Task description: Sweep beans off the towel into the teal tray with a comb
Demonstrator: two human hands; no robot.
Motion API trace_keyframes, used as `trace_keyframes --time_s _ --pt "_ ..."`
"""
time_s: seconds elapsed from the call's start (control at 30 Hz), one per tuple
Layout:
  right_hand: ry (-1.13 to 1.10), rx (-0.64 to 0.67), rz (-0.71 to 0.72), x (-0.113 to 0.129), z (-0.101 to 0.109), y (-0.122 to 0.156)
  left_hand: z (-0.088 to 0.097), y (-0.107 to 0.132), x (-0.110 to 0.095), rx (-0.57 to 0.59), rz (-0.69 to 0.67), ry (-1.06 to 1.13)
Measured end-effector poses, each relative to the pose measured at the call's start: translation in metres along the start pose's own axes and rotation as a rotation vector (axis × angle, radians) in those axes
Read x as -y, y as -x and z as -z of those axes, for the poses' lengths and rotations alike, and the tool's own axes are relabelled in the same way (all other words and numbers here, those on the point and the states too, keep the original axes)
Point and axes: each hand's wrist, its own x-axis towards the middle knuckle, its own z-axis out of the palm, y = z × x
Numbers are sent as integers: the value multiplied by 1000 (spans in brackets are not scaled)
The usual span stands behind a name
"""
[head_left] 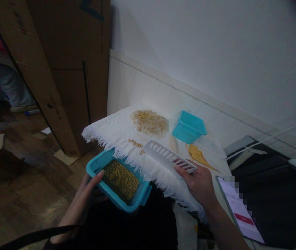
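Note:
My left hand (pixel 86 192) grips the near left rim of a teal plastic tub (pixel 140 198) full of yellow-green beans (pixel 120 180), held just below the fringed front edge of a white cloth (pixel 116 125). My right hand (pixel 198 182) is closed on one end of a flat white slotted scraper (pixel 167 154) that lies angled across the cloth, its far end beside a few stray beans (pixel 135 142). A larger heap of tan beans (pixel 150 121) sits further back on the cloth.
An empty teal tub (pixel 189 126) stands on the cloth at the back right, with a yellow scrap (pixel 198 155) near it. A phone (pixel 240 208) lies at my right. Tall cardboard boxes (pixel 59 69) lean at the left over a wooden floor (pixel 20 187). A white wall rises behind.

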Motion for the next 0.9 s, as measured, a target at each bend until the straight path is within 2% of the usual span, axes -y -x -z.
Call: trace_keyframes --time_s 0.2,0.3,0.47,0.57,0.73,0.9 --pt "-62 -15 10 18 -4 12 0 -1 -1 -11 47 -2" --pt "-27 0 33 13 -3 8 0 -2 -1 -15 44 -7" --pt "40 -66 22 -9 -7 -9 -1 -2 0 -11 56 -22" --pt "34 -49 18 -15 -10 -12 -2 0 -2 -8 65 -22" --pt "-7 -26 2 -11 -10 -10 -3 3 -6 -18 84 -27" --pt "-73 -87 -14 -2 -17 -10 -1 3 -9 -30 59 -48"
